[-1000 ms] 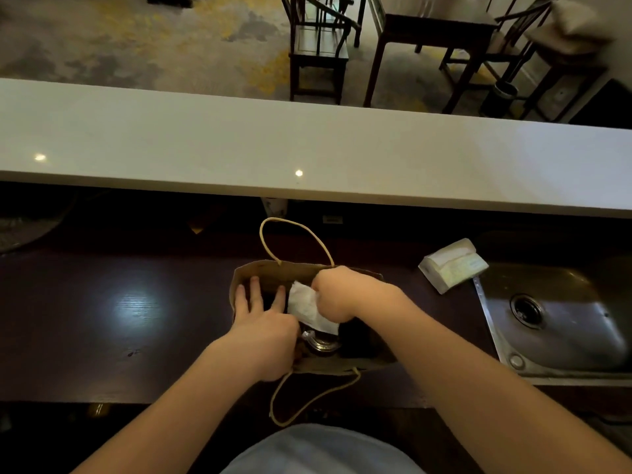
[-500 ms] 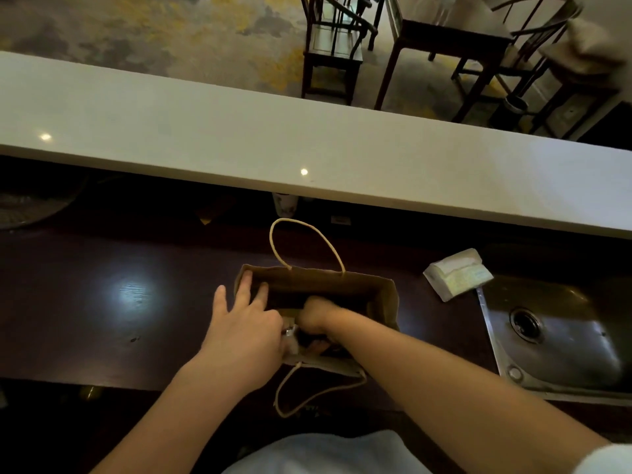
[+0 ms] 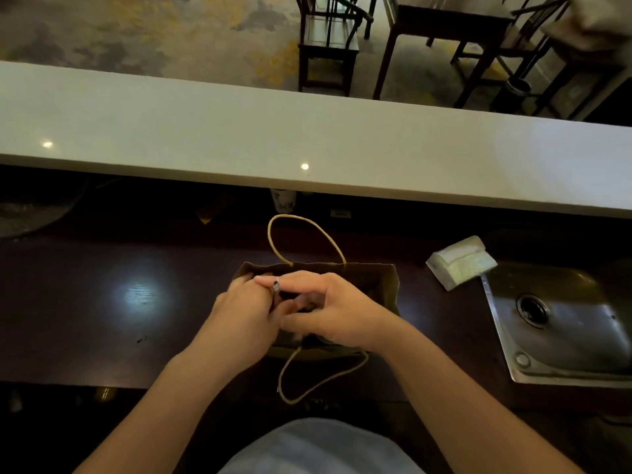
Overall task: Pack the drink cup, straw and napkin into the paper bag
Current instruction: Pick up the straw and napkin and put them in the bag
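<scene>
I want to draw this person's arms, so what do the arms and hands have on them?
Both arms are bare all the way up, with no sleeves, gloves or watch showing. The left hand and right hand are bare too. One small shiny ring sits on one of the fingers where the hands meet; I can't tell whose finger. Low down you see light blue clothing.

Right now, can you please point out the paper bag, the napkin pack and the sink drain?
paper bag (image 3: 390, 285): head view, on its right side wall.
napkin pack (image 3: 460, 265): head view, on the middle of its top.
sink drain (image 3: 531, 307): head view, on the dark drain hole.
</scene>
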Motion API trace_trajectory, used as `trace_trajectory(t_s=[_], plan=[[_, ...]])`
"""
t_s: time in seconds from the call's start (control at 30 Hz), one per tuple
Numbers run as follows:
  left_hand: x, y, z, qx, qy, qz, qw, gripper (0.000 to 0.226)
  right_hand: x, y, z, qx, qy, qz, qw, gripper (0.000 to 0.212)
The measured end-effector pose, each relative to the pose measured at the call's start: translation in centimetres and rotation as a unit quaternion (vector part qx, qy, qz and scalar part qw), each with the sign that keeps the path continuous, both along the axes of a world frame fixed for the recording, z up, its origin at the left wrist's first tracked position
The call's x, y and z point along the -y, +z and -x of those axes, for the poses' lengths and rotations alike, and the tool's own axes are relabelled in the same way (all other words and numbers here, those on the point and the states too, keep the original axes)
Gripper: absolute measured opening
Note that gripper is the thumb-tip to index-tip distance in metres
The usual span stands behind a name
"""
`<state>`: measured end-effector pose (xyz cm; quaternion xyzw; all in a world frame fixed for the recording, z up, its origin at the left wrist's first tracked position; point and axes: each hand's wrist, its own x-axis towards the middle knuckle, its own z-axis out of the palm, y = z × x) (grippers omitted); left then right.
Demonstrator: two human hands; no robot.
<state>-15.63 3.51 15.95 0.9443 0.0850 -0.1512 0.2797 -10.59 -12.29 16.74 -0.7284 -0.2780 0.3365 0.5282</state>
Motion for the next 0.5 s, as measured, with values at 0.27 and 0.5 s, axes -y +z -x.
trace_trajectory(t_s=[0.27, 0.5], plan=[[0.7, -0.3, 0.1, 0.048, -0.096, -0.002, 0.994, 0.028, 1.7, 0.0, -0.6, 0.160, -0.206, 0.011, 0.965, 0.020], [-0.8, -1.0, 1.3, 0.039, -0.091, -0.044, 0.994, 0.092, 4.8, -0.1, -0.8, 0.160, -0.252, 0.118, 0.947, 0.008]])
